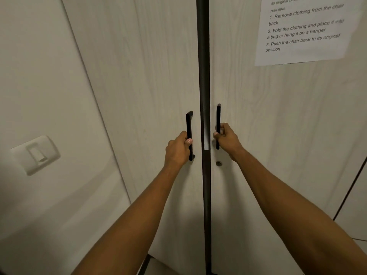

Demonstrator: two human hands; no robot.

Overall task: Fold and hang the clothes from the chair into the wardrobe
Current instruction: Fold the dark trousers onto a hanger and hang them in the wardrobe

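Left hand grips the left handle, right hand grips the right handle, either side of the wardrobe centre gap, likely to swing the doors. Clothes and chair out of view; wardrobe inside hidden. Taped paper sheet top cropped, partly blurred.
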